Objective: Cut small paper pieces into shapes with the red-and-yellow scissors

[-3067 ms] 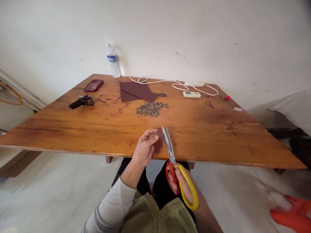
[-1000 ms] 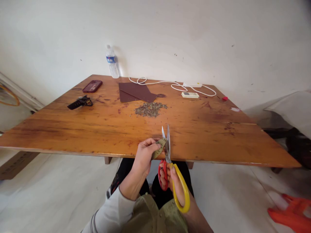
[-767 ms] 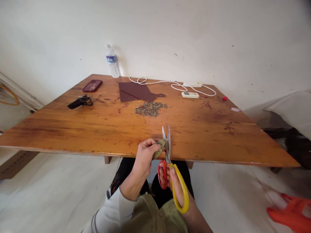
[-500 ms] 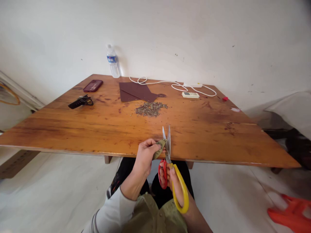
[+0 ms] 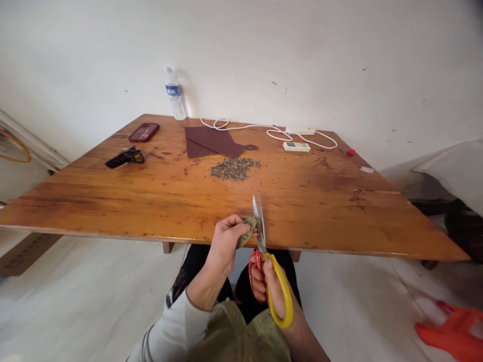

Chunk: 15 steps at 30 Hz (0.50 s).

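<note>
My left hand [image 5: 226,240] pinches a small olive-green piece [image 5: 247,232] with dark marks; it looks like a leaf or folded paper, and I cannot tell which. My right hand [image 5: 273,286] grips scissors [image 5: 281,281] with one yellow and one red handle. Their blades point away from me, slightly parted, at the right edge of the green piece. Beyond the blade tips, a loose heap of dry brownish-green shreds [image 5: 234,169] lies on the wooden table [image 5: 151,201].
Two dark maroon sheets [image 5: 211,142] lie behind the heap. Left of them are a phone [image 5: 144,132], a black strapped item [image 5: 125,157] and a water bottle [image 5: 175,95]. A white power strip [image 5: 300,131] with its cord and a remote control [image 5: 296,147] lie at the back right.
The scissor blades have drawn closer together, and the red handle has moved in toward the yellow one. My left hand keeps the green piece in nearly the same spot.
</note>
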Motion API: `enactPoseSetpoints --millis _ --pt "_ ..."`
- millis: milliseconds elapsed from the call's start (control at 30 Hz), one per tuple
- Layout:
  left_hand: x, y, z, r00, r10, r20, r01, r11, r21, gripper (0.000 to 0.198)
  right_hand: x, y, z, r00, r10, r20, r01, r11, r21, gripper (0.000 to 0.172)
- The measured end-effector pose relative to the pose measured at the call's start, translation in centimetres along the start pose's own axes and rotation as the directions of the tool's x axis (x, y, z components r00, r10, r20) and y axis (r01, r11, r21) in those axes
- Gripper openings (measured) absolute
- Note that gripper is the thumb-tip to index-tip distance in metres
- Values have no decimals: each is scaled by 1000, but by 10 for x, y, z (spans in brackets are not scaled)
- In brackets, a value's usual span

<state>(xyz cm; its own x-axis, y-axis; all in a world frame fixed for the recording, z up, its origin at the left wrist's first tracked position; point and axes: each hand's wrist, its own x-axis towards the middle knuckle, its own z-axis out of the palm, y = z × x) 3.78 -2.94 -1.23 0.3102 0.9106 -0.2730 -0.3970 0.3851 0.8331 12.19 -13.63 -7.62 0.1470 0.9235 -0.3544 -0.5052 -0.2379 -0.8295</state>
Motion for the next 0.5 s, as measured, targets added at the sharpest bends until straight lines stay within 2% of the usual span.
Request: enactPoseSetpoints --millis 133,300,500 --pt "1 0 0 1000 -4 -12 4 1000 1 29 0 1 -3 996 -93 -9 93 995 -42 68" --pt "1 1 1 1000 10 -28 -9 1000 15 28 0 -1 -6 994 -100 -31 95 985 -143 72" --pt "1 1 0 1000 13 -2 -13 1000 27 28 0 -1 -3 996 -85 0 85 995 -56 72"
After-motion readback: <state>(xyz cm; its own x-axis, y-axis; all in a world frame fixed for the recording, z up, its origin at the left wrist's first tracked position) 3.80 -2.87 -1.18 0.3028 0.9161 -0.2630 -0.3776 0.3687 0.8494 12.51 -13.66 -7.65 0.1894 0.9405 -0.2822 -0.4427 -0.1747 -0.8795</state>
